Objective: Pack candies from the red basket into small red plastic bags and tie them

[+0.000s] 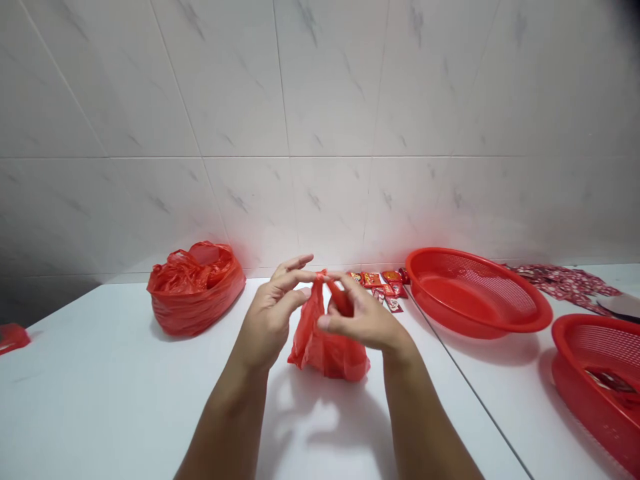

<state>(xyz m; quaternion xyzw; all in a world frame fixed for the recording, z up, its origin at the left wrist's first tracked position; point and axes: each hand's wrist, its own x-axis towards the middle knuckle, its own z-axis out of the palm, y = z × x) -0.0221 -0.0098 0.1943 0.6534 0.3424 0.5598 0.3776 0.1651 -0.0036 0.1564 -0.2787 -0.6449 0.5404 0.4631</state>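
A small red plastic bag (330, 353) stands on the white table in front of me, its top drawn up between my hands. My left hand (273, 310) grips the bag's gathered top from the left, index finger and thumb at the plastic and the other fingers stretched out. From the right, my right hand (363, 317) holds the same top edge, its thumb and index finger curved around a loop of the plastic. What lies inside the bag is hidden by the red film.
A bulging red plastic bag (197, 293) rests at the back left. Several red sachets (387, 283) lie behind my right hand. Two red baskets, one at the back (475, 293) and one nearer (595, 387), stand right of the table seam. Patterned cloth (565, 280) lies behind them.
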